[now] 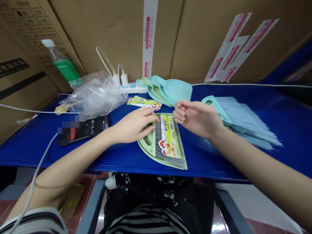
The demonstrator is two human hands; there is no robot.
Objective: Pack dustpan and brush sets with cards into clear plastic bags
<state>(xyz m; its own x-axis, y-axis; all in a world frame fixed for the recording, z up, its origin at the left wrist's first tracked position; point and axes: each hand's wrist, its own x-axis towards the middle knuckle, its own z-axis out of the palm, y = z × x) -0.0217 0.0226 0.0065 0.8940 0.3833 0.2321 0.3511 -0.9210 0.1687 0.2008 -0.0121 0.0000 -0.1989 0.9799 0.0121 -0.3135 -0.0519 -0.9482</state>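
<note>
A small hand brush with a pale green handle (pixel 151 148) and grey bristles lies in a matching green dustpan (pixel 146 150) at the table's front edge. Across its bristles runs a printed yellow, white and red label card (pixel 167 138). My left hand (pixel 136 125) rests on the brush from the left, its thumb and fingers closed over the top of the handle. Just right of the card, my right hand (pixel 195 117) hovers palm inward with the fingers curled in; I see nothing in it.
Stacked blue and green dustpans (pixel 179 89) lie behind my hands, beside loose label cards (pixel 145 102). Blue-bristled brushes (pixel 240 113) are piled at right. At left are a phone (pixel 91 128), a plastic bag (pixel 92 92), a bottle (pixel 64 66) and a power strip (pixel 134 87). Cardboard boxes (pixel 117 35) wall the back.
</note>
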